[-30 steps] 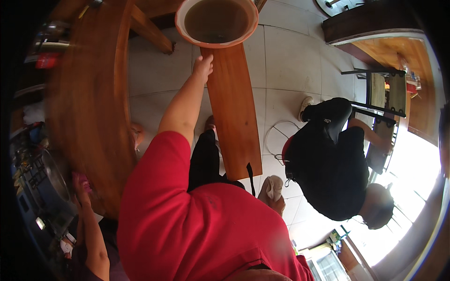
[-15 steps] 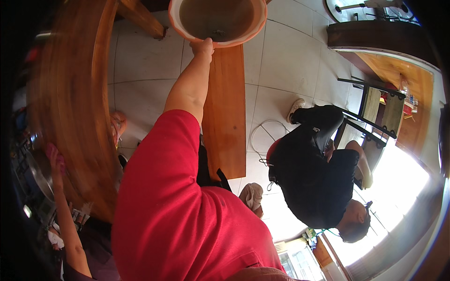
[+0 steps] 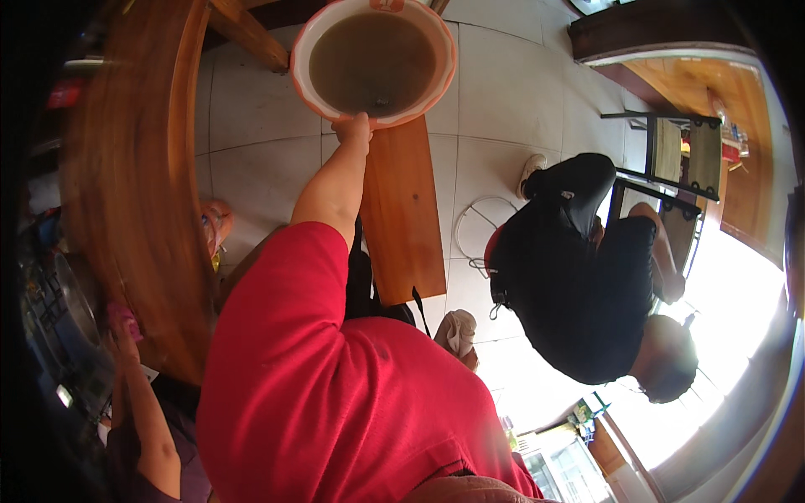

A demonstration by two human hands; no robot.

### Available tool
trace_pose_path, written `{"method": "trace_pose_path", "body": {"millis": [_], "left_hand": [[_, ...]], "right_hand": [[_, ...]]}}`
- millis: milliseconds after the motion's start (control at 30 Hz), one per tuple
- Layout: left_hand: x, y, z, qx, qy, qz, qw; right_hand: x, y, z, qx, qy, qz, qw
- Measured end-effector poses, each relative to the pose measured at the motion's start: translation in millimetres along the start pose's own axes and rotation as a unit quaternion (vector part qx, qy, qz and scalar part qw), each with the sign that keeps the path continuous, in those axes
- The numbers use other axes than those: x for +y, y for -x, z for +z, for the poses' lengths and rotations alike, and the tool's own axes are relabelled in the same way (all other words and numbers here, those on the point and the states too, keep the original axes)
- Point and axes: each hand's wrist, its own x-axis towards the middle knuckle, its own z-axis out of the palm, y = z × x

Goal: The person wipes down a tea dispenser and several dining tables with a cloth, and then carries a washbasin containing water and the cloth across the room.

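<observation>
The basin (image 3: 374,60), a wide round bowl with a white inside and an orange-pink rim, sits at the top centre of the frame, its far edge cut off by the picture's border; it holds murky brown-green liquid with something dark at the bottom that is hard to make out. The left hand (image 3: 353,132) meets the basin's near rim, fingers curled over it, though how they close on it is hidden behind the knuckles. The arm runs down into a red sleeve (image 3: 277,335) filling the lower middle. The right hand is out of sight. Under the basin a narrow wooden bench (image 3: 402,210) stretches across the white tiled floor (image 3: 243,109). A curved wooden counter (image 3: 134,168) fills the left. At centre right another person in black clothes (image 3: 579,285) bends over, beside a chair (image 3: 671,159).
</observation>
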Motion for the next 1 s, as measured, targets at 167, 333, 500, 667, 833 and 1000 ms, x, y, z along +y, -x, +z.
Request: {"method": "trace_pose_path", "body": {"millis": [167,333,500,667,833,1000], "left_hand": [[-73,31,-36,-0.014,-0.002,-0.022,1.000],[-112,103,-66,-0.012,-0.029,-0.028,0.999],[-185,120,-103,-0.034,-0.014,-0.049,0.998],[-216,177,-126,0.007,-0.046,-0.051,0.998],[-259,217,-155,0.004,-0.015,-0.073,0.997],[-306,246,-182,0.013,-0.031,-0.072,0.997]], "right_hand": [[40,-7,7,0.000,-0.016,-0.006,1.000],[88,-21,9,0.013,-0.023,-0.039,0.999],[119,-39,-12,0.015,-0.007,-0.105,0.994],[131,-51,-30,0.042,0.003,-0.189,0.981],[131,-59,-49,0.051,-0.002,-0.228,0.972],[133,-59,-49,0.047,0.008,-0.265,0.963]]}}
